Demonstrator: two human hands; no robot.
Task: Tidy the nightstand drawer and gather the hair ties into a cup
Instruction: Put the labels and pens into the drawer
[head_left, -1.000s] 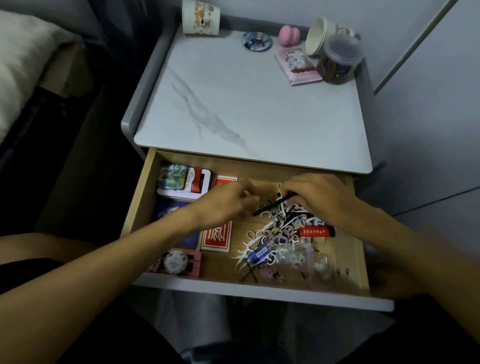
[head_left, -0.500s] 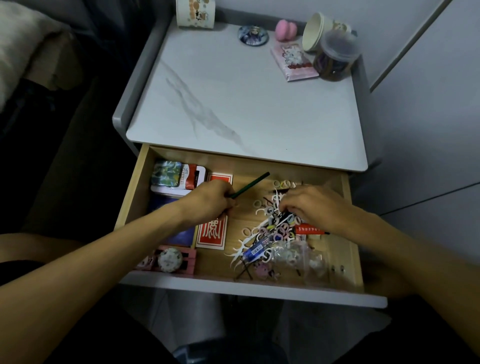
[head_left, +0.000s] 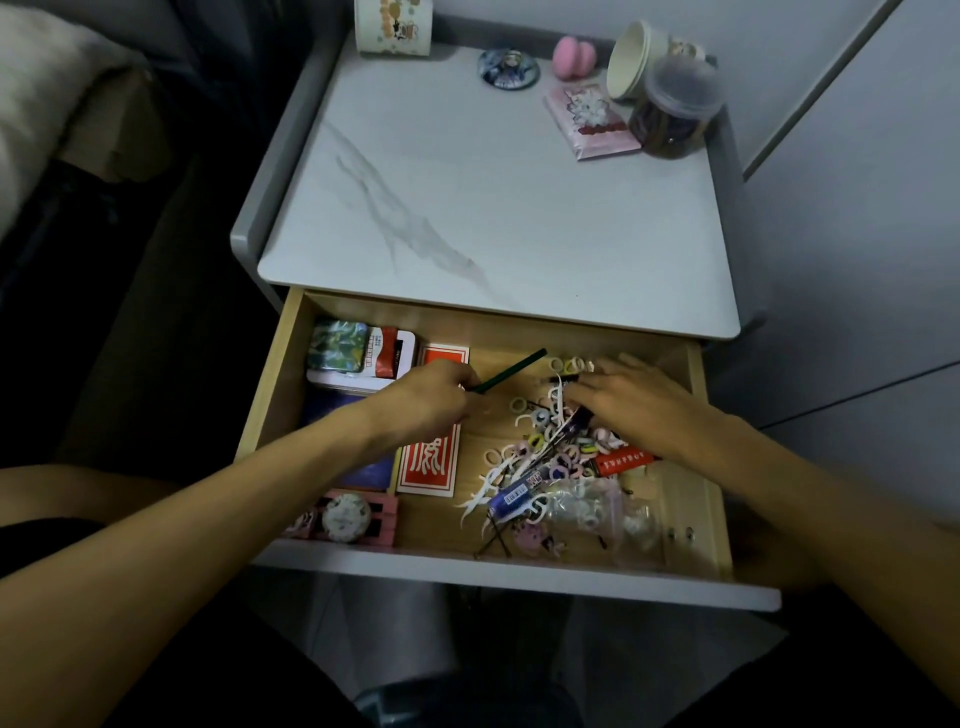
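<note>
Green pencil (head_left: 511, 370) pinched, left hand (head_left: 421, 402) curled

The nightstand top (head_left: 467, 182) was bare at front and middle; cups (head_left: 393, 26), jar (head_left: 675, 111) and packet (head_left: 592, 122) lined the back. In the drawer (head_left: 265, 405), boxes (head_left: 358, 358) blocked the left, clutter (head_left: 550, 452) the right.

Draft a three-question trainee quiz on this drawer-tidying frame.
1. True or false: the left hand grips a green pencil.
2. Most hair ties lie: A) in the drawer, B) in a cup, C) on the nightstand top.
3. Which hand reaches over the hair-tie pile?
Key: 1 true; 2 A; 3 the right hand.
</note>
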